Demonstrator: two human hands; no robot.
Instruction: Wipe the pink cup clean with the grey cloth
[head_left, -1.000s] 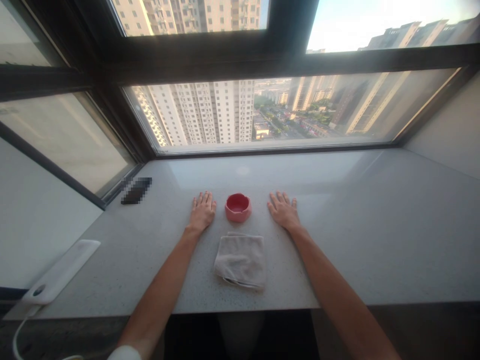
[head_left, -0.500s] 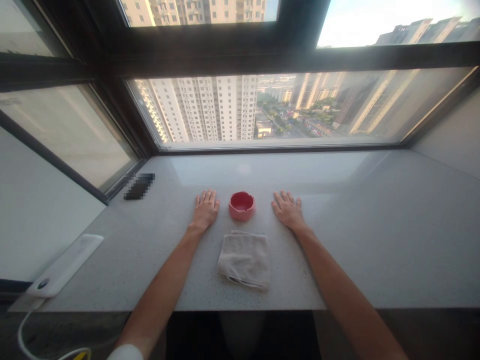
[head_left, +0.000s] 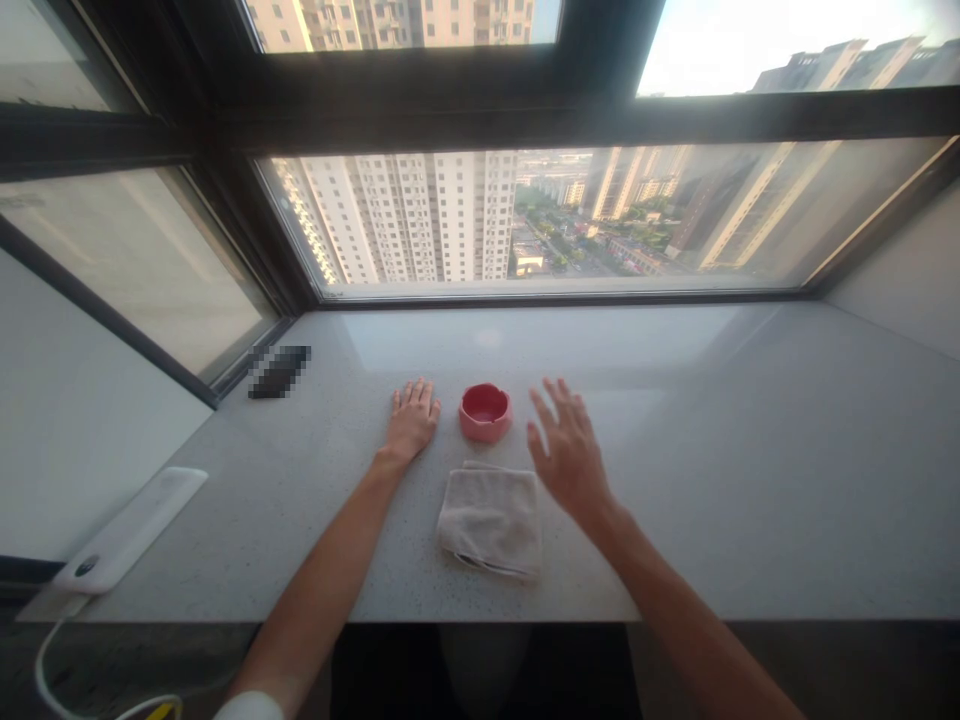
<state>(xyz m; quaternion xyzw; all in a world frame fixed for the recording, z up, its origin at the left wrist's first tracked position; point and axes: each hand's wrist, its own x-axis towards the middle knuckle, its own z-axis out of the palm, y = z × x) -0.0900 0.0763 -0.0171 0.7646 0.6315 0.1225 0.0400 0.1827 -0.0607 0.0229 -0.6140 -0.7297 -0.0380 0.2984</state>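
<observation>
A pink ashtray (head_left: 485, 428) with notches in its rim and a red inside stands on the pale speckled counter (head_left: 712, 470). My left hand (head_left: 412, 420) lies flat on the counter to its left, fingers stretched out, not touching it. To the ashtray's right, my right hand (head_left: 571, 450) appears raised off the surface, fingers spread and nothing in them. Between my forearms, nearer to me than the ashtray, lies a folded light grey cloth (head_left: 490, 522).
A white power strip (head_left: 135, 530) with a cable (head_left: 45, 670) sits at the left front edge. Far left, a dark blurred-out object (head_left: 280, 372) lies by the window frame (head_left: 262, 335). Windows rise behind the counter, and a white wall (head_left: 900, 250) bounds the right.
My right hand has lifted from the counter and come slightly left and nearer to me, its fingers spread. My left hand, the ashtray and the cloth have stayed put.
</observation>
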